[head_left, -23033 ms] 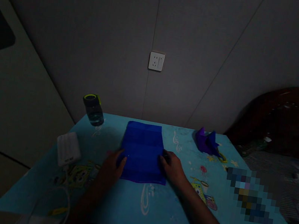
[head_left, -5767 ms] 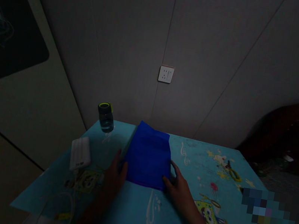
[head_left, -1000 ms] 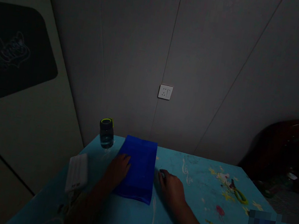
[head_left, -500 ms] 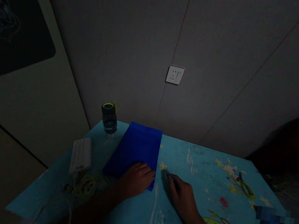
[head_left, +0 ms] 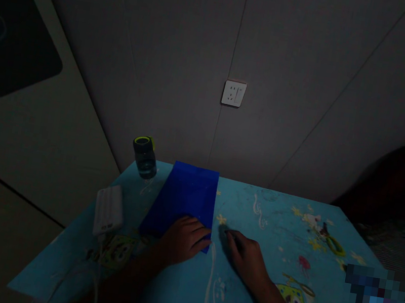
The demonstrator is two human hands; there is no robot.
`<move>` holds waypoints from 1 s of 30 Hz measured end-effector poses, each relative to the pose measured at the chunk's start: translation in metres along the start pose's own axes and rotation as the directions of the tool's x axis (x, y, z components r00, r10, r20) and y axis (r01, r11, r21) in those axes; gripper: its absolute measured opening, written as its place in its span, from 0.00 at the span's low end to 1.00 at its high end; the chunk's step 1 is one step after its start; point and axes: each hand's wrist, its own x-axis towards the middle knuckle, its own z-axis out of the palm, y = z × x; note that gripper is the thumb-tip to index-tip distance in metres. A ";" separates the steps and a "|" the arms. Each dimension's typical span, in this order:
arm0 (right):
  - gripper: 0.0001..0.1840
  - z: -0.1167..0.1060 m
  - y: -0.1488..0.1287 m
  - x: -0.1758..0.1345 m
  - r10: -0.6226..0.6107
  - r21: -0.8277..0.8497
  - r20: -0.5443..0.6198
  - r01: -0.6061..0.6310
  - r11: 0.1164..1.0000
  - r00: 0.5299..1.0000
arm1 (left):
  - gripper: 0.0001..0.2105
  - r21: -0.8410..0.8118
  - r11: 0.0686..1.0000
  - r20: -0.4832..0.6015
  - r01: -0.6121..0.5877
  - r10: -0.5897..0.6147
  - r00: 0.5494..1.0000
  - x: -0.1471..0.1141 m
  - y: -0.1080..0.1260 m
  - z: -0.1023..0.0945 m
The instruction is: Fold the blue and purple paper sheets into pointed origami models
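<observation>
A flat blue sheet or folder [head_left: 190, 190] lies on the table. My left hand [head_left: 185, 238] rests on its lower right part, fingers stretched out and the thumb at the right edge. Just to the right of the sheet, my right hand [head_left: 245, 258] is low over the tabletop with its fingers curled into a pinch. A small dark tip shows at those fingertips, too dim to name.
The table [head_left: 242, 291] has a light blue cartoon-print cover. A white power bank [head_left: 109, 210] with a cable lies left, a dark water bottle [head_left: 145, 158] behind it. Scissors with yellow-green handles [head_left: 335, 246] lie right. A wall socket [head_left: 233, 93] is above the table; a blurred patch covers the lower right.
The view has shifted slightly. My left thumb and fingers have spread a little on the blue sheet. My right hand stays pinched beside it.
</observation>
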 end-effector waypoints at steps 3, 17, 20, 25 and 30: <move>0.22 0.002 0.001 -0.001 0.004 -0.006 0.019 -0.004 1.000 1.000 | 0.15 -0.142 0.989 -0.115 0.036 -0.052 0.992 -0.001 -0.009 -0.010; 0.21 0.000 -0.008 -0.003 -0.024 -0.051 0.073 0.028 0.998 0.997 | 0.21 0.365 0.637 -0.186 0.679 -0.665 0.723 -0.023 -0.109 -0.006; 0.21 0.000 -0.009 -0.003 -0.029 -0.049 0.078 0.033 0.998 0.997 | 0.22 0.356 0.633 -0.176 0.688 -0.677 0.714 -0.023 -0.109 -0.007; 0.22 0.000 -0.011 -0.002 -0.012 -0.048 0.083 0.016 0.999 0.996 | 0.20 0.292 0.633 -0.216 0.717 -0.687 0.694 -0.023 -0.107 -0.010; 0.23 0.001 -0.010 -0.002 -0.017 -0.040 0.072 0.020 0.999 0.997 | 0.20 0.242 0.644 -0.254 0.726 -0.680 0.688 -0.021 -0.104 -0.011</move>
